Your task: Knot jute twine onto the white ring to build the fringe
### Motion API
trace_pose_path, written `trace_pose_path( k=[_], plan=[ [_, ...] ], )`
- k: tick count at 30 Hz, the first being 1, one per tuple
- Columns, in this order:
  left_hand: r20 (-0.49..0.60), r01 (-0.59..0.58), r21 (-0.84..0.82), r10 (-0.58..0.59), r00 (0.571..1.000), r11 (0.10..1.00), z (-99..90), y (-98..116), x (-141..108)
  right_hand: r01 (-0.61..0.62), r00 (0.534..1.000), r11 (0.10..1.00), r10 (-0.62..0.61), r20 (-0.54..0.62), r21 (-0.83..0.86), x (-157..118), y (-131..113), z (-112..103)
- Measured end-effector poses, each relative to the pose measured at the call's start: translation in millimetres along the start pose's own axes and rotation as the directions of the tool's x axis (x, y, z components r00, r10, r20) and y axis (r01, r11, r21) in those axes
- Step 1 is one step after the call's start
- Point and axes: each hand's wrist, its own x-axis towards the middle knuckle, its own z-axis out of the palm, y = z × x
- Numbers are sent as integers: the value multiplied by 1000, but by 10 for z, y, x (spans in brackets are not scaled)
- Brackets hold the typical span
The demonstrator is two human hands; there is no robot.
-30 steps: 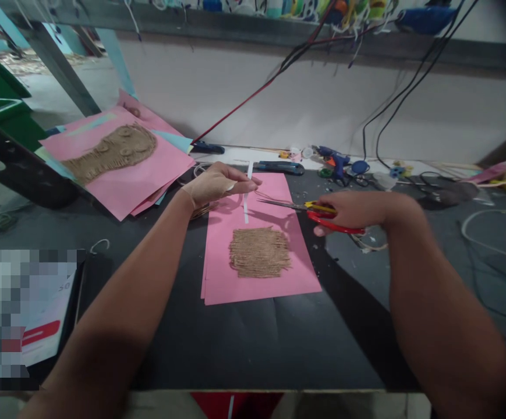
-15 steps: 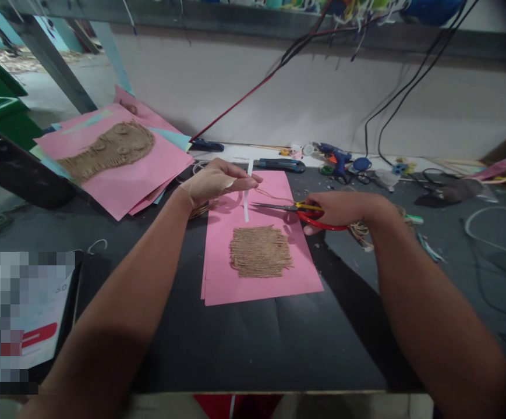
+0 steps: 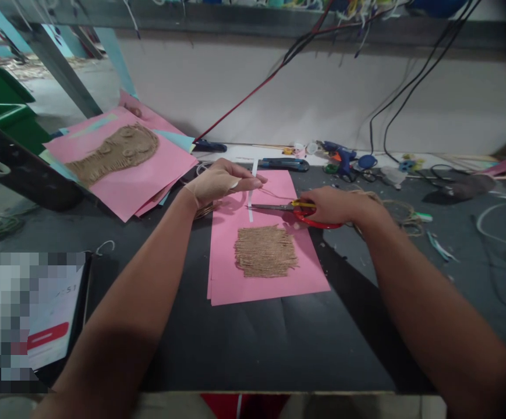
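Observation:
My left hand (image 3: 220, 183) is closed in a pinch on a thin strand of twine (image 3: 274, 194) above the pink paper (image 3: 270, 289). A narrow white strip (image 3: 251, 213) runs past those fingertips; whether they grip it too, I cannot tell. Scissors (image 3: 274, 207) with red and yellow handles are in my right hand (image 3: 333, 205), fingers wrapped round the handles. Their blades point left, near the strip and below the strand, and look almost closed. Nearer me on the paper lies a patch of twine rows (image 3: 265, 251), ragged at its side edges.
Pink sheets (image 3: 126, 192) bearing a shaped twine piece (image 3: 117, 148) lie at the left by a black cylinder (image 3: 17, 163). A blue cutter knife (image 3: 285, 164) and a blue glue gun (image 3: 340, 157) lie along the back. Coiled twine (image 3: 403, 212) sits beyond my right wrist.
The scissors have shifted a little left, so their tips now reach the white strip. My left hand keeps its pinch over the paper. The whole view has moved slightly.

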Motion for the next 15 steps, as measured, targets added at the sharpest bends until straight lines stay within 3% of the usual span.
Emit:
trace_pose_path(
  k=[6, 11, 15],
  plan=[
    [-3, 13, -9, -13, 1000, 1000, 12, 12, -5, 28, 997, 1000, -27, -72, 10, 41, 1, 30],
    [1, 3, 14, -3, 1000, 1000, 2, 7, 0, 103, 984, 992, -113, -136, -78, 98, 57, 72],
    [3, -2, 44, 2, 1000, 999, -21, 1, 6, 30, 989, 992, -47, -137, -125, 177, 112, 97]
  ],
)
